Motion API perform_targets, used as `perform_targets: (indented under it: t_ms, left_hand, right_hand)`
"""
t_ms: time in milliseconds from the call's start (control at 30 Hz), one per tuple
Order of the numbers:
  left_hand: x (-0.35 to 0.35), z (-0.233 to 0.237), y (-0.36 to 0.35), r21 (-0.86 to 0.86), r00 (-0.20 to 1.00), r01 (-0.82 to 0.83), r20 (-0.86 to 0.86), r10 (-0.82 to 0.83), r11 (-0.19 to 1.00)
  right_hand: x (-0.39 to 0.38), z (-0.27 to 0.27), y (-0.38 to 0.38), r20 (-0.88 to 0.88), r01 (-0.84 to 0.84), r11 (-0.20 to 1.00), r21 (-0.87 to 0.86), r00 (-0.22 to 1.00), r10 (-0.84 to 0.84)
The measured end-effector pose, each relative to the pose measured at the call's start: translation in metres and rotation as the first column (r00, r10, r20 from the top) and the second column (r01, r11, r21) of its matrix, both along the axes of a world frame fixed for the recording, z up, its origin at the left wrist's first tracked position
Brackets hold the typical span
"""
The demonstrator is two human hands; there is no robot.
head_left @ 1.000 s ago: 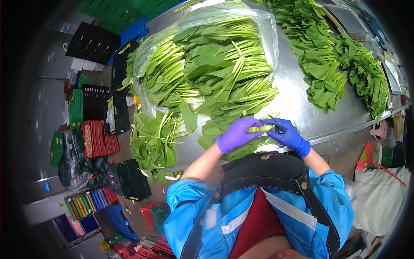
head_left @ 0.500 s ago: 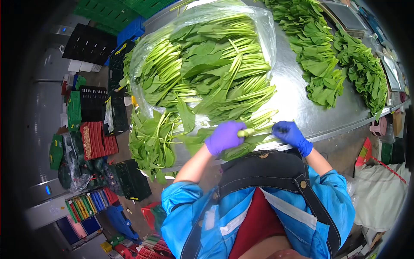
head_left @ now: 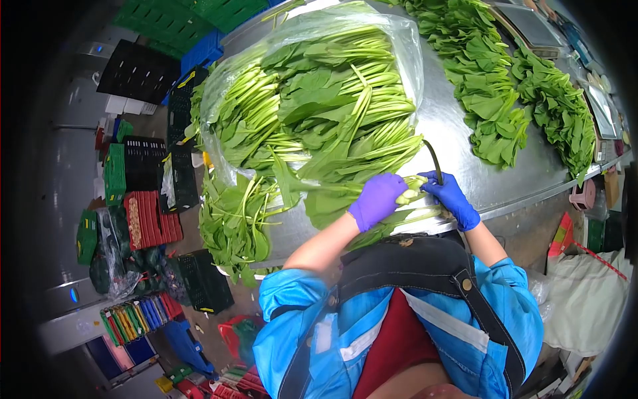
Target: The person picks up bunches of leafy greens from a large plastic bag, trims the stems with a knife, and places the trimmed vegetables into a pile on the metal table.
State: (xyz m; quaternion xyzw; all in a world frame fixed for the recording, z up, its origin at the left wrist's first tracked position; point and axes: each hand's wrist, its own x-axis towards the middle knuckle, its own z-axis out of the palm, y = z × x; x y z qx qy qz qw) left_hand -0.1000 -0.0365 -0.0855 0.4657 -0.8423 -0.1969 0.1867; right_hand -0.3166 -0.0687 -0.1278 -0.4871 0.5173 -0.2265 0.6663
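Note:
My left hand (head_left: 379, 201), in a purple glove, is closed around a small bunch of leafy greens. The cut pale ends of the stems (head_left: 413, 189) stick out toward my right hand, and the leaves (head_left: 325, 205) trail off to the left. Gloved in blue, my right hand (head_left: 453, 199) is closed on a thin, dark, curved strip (head_left: 434, 159) that rises above its fingers; its exact kind I cannot tell. The right fingertips are right at the stem ends. Just beyond both hands lies a large pile of leafy greens (head_left: 332, 100) on a clear plastic bag (head_left: 411, 53).
Two long rows of leafy greens (head_left: 492, 100) (head_left: 555, 100) lie on the right of the metal table (head_left: 458, 143). Loose leaves (head_left: 232, 226) hang at its left edge. Scales (head_left: 528, 26) stand at the far right. Black crates (head_left: 199, 279) and a red crate (head_left: 153, 219) are on the left.
My left hand has moved right and slightly up with the bunch, bringing the stem ends closer to my right hand. The dark strip now stands up above my right hand.

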Motion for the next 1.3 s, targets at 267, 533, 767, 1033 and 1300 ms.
perform_targets:
  t_ms: [267,533,767,1033,1300]
  left_hand:
    - [-0.002,-0.007,0.013,-0.052,0.975,-0.196,-0.113,0.189,0.979]
    - [-0.009,-0.001,0.022,0.03,0.883,-0.378,-0.287,0.371,0.925]
    - [0.007,0.01,0.02,0.017,0.945,-0.301,-0.13,0.3,0.954]
    - [0.001,0.02,0.021,0.061,0.972,-0.224,-0.065,0.228,0.973]
    - [0.02,0.026,0.023,0.029,0.943,-0.281,-0.176,0.282,0.959]
  right_hand:
    - [0.016,0.038,0.012,0.154,-0.054,0.995,0.08,0.987,0.041]
    - [0.029,0.029,0.014,0.149,-0.032,0.999,-0.018,0.988,0.035]
    - [0.018,0.028,0.007,-0.284,-0.24,0.525,-0.817,0.959,-0.003]
    - [0.028,0.035,0.016,-0.444,-0.404,0.552,-0.73,0.894,0.067]
    - [0.006,0.013,0.008,-0.267,-0.277,0.826,-0.49,0.95,0.16]
